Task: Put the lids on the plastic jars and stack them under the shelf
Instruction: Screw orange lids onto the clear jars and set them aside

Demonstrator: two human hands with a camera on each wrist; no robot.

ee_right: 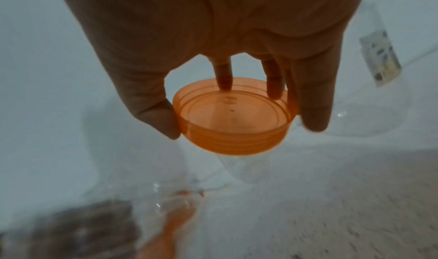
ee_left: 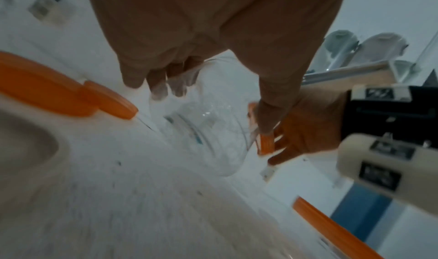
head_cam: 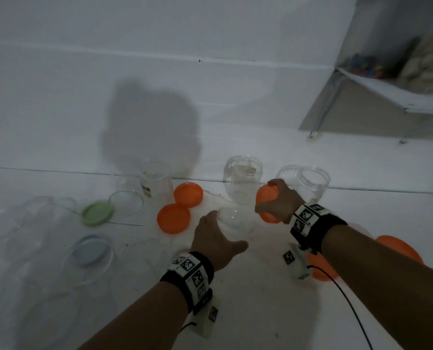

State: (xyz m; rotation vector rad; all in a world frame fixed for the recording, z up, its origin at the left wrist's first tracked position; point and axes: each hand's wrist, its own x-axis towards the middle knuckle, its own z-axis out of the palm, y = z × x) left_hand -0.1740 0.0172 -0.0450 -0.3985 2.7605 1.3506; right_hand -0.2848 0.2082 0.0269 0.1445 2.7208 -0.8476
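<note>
My left hand (head_cam: 229, 229) grips a clear lidless plastic jar (head_cam: 238, 218) on the white floor, thumb on its near side and fingers round the far side. In the left wrist view the left hand (ee_left: 213, 111) wraps that jar (ee_left: 213, 135). Just right of it and slightly higher, my right hand (head_cam: 268, 195) holds an orange lid (head_cam: 262, 201) by its rim. In the right wrist view the right hand (ee_right: 237, 120) pinches the lid (ee_right: 234, 133) between thumb and fingers, open side facing the camera.
Three more open clear jars (head_cam: 157, 183) (head_cam: 243, 178) (head_cam: 313, 183) stand by the wall. Two orange lids (head_cam: 188, 194) (head_cam: 173, 218) lie left of my hands, others under my right arm (head_cam: 399, 248). A green lid (head_cam: 97, 212) and clear containers sit left. The shelf (head_cam: 387, 94) is upper right.
</note>
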